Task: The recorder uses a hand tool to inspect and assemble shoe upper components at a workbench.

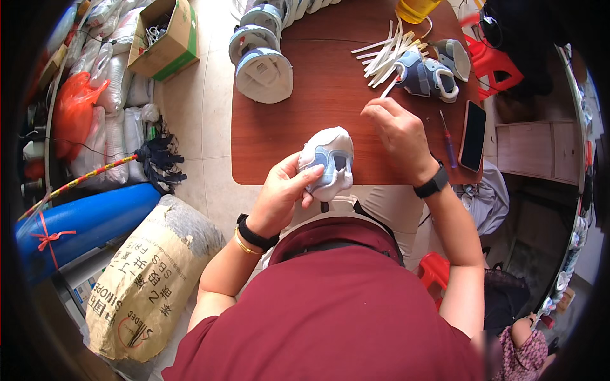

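Observation:
Near the table's front edge, my left hand (290, 183) grips a small white and light-blue shoe upper (325, 164), its thumb across the blue panel. Further right, my right hand (402, 129) is closed in a pinch over the table. A narrow white strip (389, 87) sticks up from its fingertips. Beyond that hand lies a loose pile of white strips (387, 57). Beside the pile sit several blue and white shoe uppers (416, 74). At the far left of the table stands a nested row of uppers (264, 75).
On the brown table (311, 95) at right lie a phone (473, 136) and a thin screwdriver (449, 145). A yellow container (416, 9) stands at the back. Red stools (499, 66), a cardboard box (166, 38), a large sack (152, 279) and a blue roll (95, 222) surround the table.

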### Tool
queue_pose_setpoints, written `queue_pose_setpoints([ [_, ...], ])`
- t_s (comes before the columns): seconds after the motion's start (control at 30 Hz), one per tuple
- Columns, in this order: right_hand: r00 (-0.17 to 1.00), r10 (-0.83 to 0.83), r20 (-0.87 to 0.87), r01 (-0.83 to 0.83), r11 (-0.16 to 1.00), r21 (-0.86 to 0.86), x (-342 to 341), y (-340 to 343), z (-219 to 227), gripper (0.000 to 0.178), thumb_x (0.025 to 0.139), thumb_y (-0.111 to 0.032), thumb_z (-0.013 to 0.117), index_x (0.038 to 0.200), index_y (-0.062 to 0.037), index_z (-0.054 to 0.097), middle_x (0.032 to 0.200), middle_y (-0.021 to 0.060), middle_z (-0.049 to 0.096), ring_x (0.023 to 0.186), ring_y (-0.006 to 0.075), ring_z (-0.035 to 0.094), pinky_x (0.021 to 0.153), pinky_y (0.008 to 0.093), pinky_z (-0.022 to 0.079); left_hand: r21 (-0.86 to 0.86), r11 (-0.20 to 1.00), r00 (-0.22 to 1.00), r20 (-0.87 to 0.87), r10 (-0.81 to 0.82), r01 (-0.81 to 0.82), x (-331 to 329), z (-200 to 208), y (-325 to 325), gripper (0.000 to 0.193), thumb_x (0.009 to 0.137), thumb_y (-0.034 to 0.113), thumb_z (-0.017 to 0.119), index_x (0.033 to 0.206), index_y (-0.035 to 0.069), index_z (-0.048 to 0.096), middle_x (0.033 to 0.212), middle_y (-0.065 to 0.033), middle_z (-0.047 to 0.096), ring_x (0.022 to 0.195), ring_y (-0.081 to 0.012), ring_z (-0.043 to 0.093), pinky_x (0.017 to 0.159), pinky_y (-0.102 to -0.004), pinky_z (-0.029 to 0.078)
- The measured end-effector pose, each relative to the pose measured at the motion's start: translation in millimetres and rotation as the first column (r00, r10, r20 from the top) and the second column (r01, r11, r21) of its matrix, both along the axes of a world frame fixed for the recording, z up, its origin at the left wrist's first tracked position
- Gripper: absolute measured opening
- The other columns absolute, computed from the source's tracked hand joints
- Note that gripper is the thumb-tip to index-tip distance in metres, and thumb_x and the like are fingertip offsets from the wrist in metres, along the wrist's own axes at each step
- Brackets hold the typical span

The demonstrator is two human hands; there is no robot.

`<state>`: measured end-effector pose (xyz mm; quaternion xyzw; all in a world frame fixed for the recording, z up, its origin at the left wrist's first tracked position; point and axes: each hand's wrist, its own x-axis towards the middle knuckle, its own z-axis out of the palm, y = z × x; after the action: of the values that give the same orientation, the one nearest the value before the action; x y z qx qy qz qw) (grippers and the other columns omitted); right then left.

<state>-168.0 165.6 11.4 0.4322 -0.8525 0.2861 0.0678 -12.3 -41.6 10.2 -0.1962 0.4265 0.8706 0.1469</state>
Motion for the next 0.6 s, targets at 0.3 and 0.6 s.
queue_pose_setpoints([
  [0.3, 0.758, 0.031, 0.651, 0.080, 0.987, -0.140, 61, 9, 46, 0.019, 0.087, -0.001, 0.069, 0.105, -0.0022, 0.067, 0.086, 0.0097, 0.070, 0.080, 0.0164, 0.070, 0.069, 0.0278, 0.054, 0.008, 1.000, 1.000, -0.001, -0.013, 0.013, -3, 3, 8, 0.032, 0.092, 0.011, 0.067, 0.121, -0.001, 0.059, 0.101, -0.0054, 0.069, 0.076, -0.0054, 0.062, 0.055, -0.0177, 0.048],
  [0.6, 0.459, 0.026, 0.888, 0.216, 0.966, -0.140, 81, 10, 50, 0.007, 0.091, -0.002, 0.065, 0.097, 0.0029, 0.067, 0.084, 0.0066, 0.071, 0.075, 0.0105, 0.069, 0.067, 0.0241, 0.055, -0.049, 0.988, 0.988, -0.034, -0.151, 0.149, -7, 14, 16, 0.037, 0.090, 0.007, 0.066, 0.125, -0.002, 0.058, 0.100, -0.0059, 0.068, 0.074, -0.0066, 0.063, 0.060, -0.0196, 0.053],
])
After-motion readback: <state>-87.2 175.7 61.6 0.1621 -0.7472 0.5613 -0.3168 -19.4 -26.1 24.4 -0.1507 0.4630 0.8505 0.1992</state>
